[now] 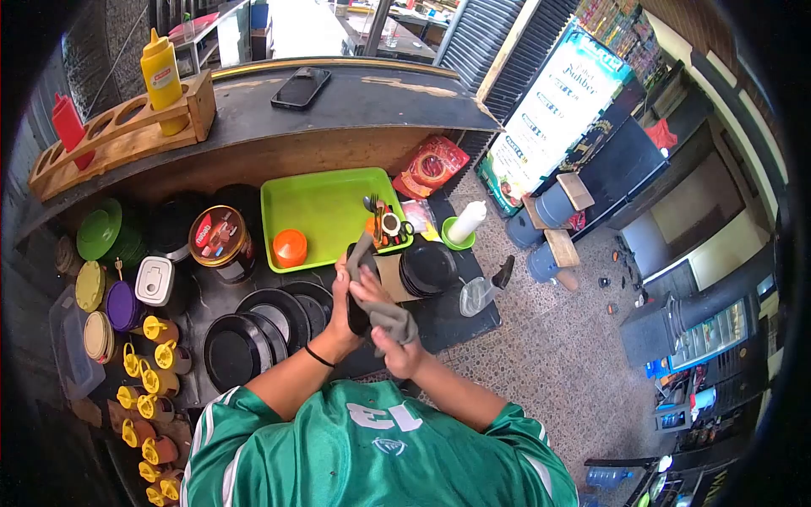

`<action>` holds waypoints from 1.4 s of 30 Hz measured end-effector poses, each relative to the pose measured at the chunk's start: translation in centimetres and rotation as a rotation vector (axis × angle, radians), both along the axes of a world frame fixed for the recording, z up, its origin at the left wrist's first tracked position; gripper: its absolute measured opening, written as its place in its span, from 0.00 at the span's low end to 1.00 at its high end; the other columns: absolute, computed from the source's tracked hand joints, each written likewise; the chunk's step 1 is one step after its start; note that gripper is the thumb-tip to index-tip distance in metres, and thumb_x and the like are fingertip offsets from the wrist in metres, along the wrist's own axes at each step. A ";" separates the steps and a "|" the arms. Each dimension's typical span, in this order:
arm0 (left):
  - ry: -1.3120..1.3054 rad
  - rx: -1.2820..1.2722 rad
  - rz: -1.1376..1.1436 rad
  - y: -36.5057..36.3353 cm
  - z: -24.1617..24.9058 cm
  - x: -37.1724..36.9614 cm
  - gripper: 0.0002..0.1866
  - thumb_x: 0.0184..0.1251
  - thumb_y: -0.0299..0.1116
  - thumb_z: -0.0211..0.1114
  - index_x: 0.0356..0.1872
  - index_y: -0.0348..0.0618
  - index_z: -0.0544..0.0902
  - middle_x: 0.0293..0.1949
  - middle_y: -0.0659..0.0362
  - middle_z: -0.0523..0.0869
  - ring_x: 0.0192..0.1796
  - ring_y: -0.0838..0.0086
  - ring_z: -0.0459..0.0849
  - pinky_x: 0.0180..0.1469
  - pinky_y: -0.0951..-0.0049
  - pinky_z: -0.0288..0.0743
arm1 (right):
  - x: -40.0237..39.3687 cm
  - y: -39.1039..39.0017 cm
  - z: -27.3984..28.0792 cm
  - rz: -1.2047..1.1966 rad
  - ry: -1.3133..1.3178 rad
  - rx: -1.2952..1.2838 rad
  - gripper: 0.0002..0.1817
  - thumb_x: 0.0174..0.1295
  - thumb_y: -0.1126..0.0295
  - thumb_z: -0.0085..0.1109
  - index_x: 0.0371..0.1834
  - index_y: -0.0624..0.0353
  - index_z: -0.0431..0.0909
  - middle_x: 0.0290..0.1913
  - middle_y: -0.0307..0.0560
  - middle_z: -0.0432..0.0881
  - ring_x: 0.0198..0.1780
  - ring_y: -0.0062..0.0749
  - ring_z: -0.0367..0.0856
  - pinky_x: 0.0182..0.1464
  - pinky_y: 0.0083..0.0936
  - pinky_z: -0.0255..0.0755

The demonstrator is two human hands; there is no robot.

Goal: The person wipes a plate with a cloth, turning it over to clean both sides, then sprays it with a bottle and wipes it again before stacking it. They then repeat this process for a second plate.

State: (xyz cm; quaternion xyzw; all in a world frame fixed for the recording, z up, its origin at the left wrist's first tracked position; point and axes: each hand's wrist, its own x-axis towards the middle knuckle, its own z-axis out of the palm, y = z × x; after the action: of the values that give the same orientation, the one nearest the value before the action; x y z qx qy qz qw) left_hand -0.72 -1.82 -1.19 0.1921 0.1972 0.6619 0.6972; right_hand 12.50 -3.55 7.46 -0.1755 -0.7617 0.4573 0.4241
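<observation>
My left hand [341,314], with a black band at its wrist, grips a black plate [356,314] seen nearly edge-on. My right hand [402,357] is closed on a grey cloth [393,319], which lies against the plate's face. Part of the plate is hidden by the cloth and fingers. Left of my forearms, several black plates [232,353] lie overlapping on the dark counter. Beyond my right hand is a stack of black plates [428,269] beside a piece of cardboard [397,277].
A green tray [325,207] holds an orange bowl [290,248] and utensils. Yellow-lidded containers [156,380], a brown tub [221,241] and green plates [106,228] crowd the left. A white squeeze bottle [466,221] stands at right. A phone [301,88] lies on the upper shelf.
</observation>
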 end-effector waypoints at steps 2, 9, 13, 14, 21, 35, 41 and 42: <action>0.091 0.062 0.011 -0.3 3.7 -0.8 0.45 0.81 0.77 0.43 0.83 0.55 0.67 0.77 0.55 0.77 0.71 0.60 0.81 0.76 0.49 0.77 | -0.3 0.1 0.9 -0.033 -0.100 0.162 0.38 0.76 0.54 0.58 0.84 0.64 0.69 0.87 0.62 0.64 0.92 0.57 0.49 0.89 0.54 0.42; -0.040 -0.087 -0.146 -2.2 5.7 0.2 0.49 0.78 0.80 0.41 0.86 0.56 0.65 0.84 0.55 0.69 0.82 0.57 0.72 0.78 0.47 0.74 | -1.2 4.5 0.8 -0.253 -0.382 0.554 0.42 0.71 0.55 0.66 0.88 0.50 0.65 0.90 0.57 0.58 0.90 0.63 0.53 0.88 0.59 0.45; 0.015 -0.111 -0.292 -2.3 6.8 0.3 0.48 0.77 0.80 0.45 0.82 0.55 0.72 0.75 0.55 0.81 0.75 0.60 0.82 0.76 0.52 0.76 | -1.2 7.5 -0.9 -0.388 -0.222 0.178 0.27 0.79 0.61 0.60 0.79 0.54 0.76 0.80 0.54 0.76 0.84 0.56 0.68 0.87 0.48 0.54; -0.048 -0.127 -0.334 -2.5 7.8 0.3 0.45 0.76 0.78 0.50 0.78 0.54 0.76 0.68 0.56 0.87 0.67 0.61 0.87 0.73 0.55 0.79 | -1.0 7.4 -0.8 -0.395 -0.233 0.072 0.28 0.77 0.62 0.61 0.79 0.55 0.77 0.80 0.54 0.77 0.84 0.57 0.68 0.87 0.49 0.55; -0.518 -0.168 -0.130 0.3 2.8 0.8 0.35 0.73 0.73 0.58 0.72 0.68 0.79 0.64 0.54 0.87 0.65 0.50 0.87 0.70 0.31 0.77 | -1.6 2.9 0.3 -0.210 -0.267 0.298 0.42 0.56 0.73 0.65 0.81 0.57 0.75 0.83 0.56 0.72 0.87 0.61 0.64 0.87 0.53 0.57; -0.564 0.065 -0.259 -0.2 7.0 -1.7 0.45 0.72 0.71 0.56 0.85 0.62 0.69 0.78 0.42 0.76 0.78 0.42 0.76 0.82 0.36 0.66 | 3.3 2.6 -3.1 -0.387 -0.333 0.790 0.23 0.76 0.68 0.58 0.72 0.54 0.83 0.77 0.47 0.82 0.79 0.48 0.77 0.83 0.56 0.64; -0.437 -0.029 -0.299 -1.0 6.0 -1.5 0.44 0.72 0.68 0.58 0.86 0.62 0.68 0.77 0.54 0.81 0.76 0.56 0.81 0.81 0.42 0.70 | 4.6 4.8 -3.1 -0.612 -0.408 0.548 0.37 0.65 0.77 0.65 0.81 0.62 0.73 0.82 0.59 0.74 0.84 0.56 0.69 0.85 0.56 0.60; -0.442 -0.031 -0.323 -1.4 6.4 -1.1 0.45 0.72 0.67 0.59 0.87 0.62 0.68 0.76 0.58 0.82 0.74 0.60 0.83 0.80 0.45 0.71 | 4.3 4.9 -3.4 -0.627 -0.370 0.316 0.34 0.69 0.77 0.62 0.81 0.63 0.73 0.81 0.61 0.75 0.84 0.56 0.70 0.84 0.51 0.62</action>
State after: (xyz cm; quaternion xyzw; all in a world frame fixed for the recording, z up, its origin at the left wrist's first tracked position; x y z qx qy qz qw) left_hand -1.83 -3.24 5.17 0.0613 0.0171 0.5649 0.8227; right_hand 16.81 1.36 4.07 -0.4115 -0.7958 0.1435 0.4205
